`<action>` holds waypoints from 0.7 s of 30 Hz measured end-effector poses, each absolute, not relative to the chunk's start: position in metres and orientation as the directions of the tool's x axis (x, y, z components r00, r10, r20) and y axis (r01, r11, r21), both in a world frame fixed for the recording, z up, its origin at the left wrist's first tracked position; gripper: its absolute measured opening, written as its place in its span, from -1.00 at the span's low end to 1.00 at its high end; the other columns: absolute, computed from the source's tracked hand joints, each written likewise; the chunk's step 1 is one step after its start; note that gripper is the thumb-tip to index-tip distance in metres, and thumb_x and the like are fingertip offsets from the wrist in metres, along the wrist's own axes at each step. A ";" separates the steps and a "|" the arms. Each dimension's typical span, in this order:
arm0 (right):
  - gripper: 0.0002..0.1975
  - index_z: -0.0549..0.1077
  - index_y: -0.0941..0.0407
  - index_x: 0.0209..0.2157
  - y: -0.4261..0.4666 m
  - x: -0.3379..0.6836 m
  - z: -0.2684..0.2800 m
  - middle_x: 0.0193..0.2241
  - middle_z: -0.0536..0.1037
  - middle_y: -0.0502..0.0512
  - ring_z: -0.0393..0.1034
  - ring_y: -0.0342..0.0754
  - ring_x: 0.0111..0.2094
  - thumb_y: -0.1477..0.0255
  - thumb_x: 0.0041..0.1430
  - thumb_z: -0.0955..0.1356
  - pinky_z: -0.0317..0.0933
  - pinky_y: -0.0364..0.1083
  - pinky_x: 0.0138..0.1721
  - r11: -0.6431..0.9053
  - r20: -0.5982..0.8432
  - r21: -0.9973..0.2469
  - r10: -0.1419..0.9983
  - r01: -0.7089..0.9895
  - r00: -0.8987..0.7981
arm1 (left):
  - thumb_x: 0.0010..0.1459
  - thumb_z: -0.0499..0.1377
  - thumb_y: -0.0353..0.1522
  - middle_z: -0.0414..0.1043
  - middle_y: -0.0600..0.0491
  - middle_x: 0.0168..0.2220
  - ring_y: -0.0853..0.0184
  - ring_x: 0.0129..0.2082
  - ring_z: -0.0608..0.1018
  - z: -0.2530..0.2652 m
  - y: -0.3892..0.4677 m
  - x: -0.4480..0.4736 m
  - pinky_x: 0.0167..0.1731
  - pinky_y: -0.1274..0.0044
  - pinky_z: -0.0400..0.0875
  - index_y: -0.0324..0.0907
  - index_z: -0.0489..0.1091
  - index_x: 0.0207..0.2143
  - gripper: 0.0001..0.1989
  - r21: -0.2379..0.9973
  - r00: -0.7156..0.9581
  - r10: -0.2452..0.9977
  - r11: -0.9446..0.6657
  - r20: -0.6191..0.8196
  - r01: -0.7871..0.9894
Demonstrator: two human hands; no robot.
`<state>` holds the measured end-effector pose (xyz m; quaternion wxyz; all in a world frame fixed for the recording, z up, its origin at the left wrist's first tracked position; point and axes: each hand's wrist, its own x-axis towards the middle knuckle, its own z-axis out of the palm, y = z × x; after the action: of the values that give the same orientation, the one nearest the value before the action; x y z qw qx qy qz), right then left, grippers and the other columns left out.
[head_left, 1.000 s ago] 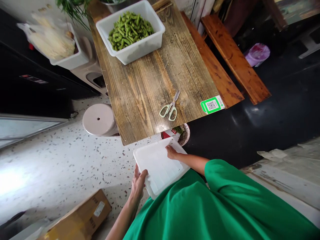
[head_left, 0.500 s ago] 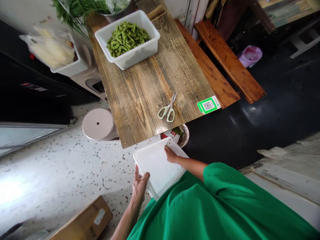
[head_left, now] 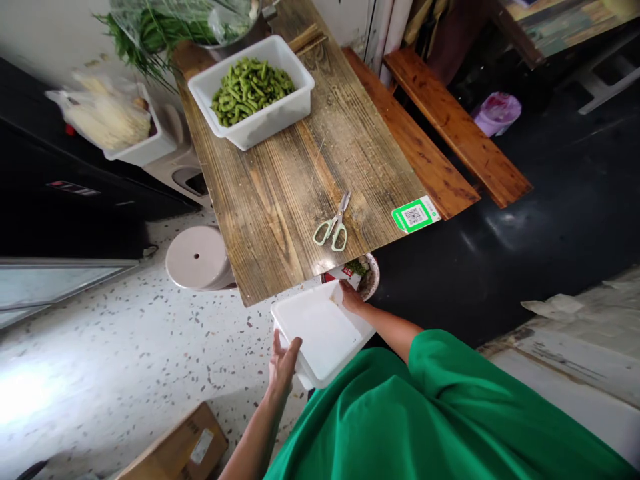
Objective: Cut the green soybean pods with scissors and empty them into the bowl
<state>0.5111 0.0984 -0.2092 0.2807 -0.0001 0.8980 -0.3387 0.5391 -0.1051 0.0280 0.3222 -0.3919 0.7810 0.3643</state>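
I hold an empty-looking white plastic bin (head_left: 315,333) tilted at my waist, just off the near edge of the wooden table. My left hand (head_left: 284,360) grips its left wall, thumb on the rim and fingers along the outside. At the far right end, my right hand (head_left: 353,298) is closed at the bin's wall, its fingertips partly hidden. Small brownish bits (head_left: 335,298) cling to the inside near it. On the table lie scissors (head_left: 334,223) with pale green handles. Farther back stands another white bin (head_left: 277,123), heaped with green edamame pods (head_left: 253,90).
Below the table (head_left: 270,233) edge sits a waste bin (head_left: 371,277) with green scraps. A round stool (head_left: 197,257) is at left, a cardboard box (head_left: 180,447) on the floor, wooden benches (head_left: 455,127) at right. A QR-code card (head_left: 415,215) lies at the table corner.
My right hand has shifted slightly right and up, from the bin's inner surface to its far end wall. The bin has tilted a little; the view has shifted slightly.
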 end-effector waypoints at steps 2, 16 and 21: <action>-0.37 -0.07 0.23 0.23 0.107 0.512 -0.212 0.23 -0.04 0.30 -0.21 0.09 0.25 0.59 0.14 0.20 -0.21 0.16 0.20 0.769 -0.502 -0.614 -0.209 0.176 -0.840 | -0.01 0.13 -0.11 0.41 -0.06 -0.15 0.24 -0.30 0.51 0.026 -0.099 0.534 -0.37 0.45 0.41 -0.09 -0.23 0.25 -0.14 0.329 -0.494 -0.376 0.423 -0.784 -0.844; -0.41 0.23 0.16 0.13 0.121 0.529 -0.193 0.21 0.09 0.19 -0.23 0.03 0.26 0.54 -0.02 0.24 -0.31 0.04 0.24 0.751 -0.348 -0.641 -0.470 -0.160 -0.811 | -0.12 0.06 0.08 0.39 -0.09 -0.10 0.19 -0.33 0.53 0.036 -0.101 0.529 -0.48 0.45 0.41 0.02 -0.23 0.24 -0.08 0.354 -0.441 -0.380 0.278 -0.813 -0.893; -0.33 0.12 0.11 0.19 0.135 0.501 -0.198 0.23 0.03 0.17 -0.21 0.07 0.25 0.51 -0.04 0.22 -0.23 0.12 0.22 0.845 -0.389 -0.534 -0.279 -0.032 -0.878 | -0.13 0.05 0.09 0.39 -0.11 -0.11 0.13 -0.29 0.52 0.026 -0.109 0.529 -0.48 0.41 0.40 0.07 -0.24 0.22 -0.09 0.311 -0.354 -0.414 0.171 -0.839 -0.935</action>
<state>0.5009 0.1352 -0.1980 0.2323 -0.0832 0.9319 -0.2658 0.5291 -0.1094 0.0257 0.3038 -0.4802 0.7023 0.4289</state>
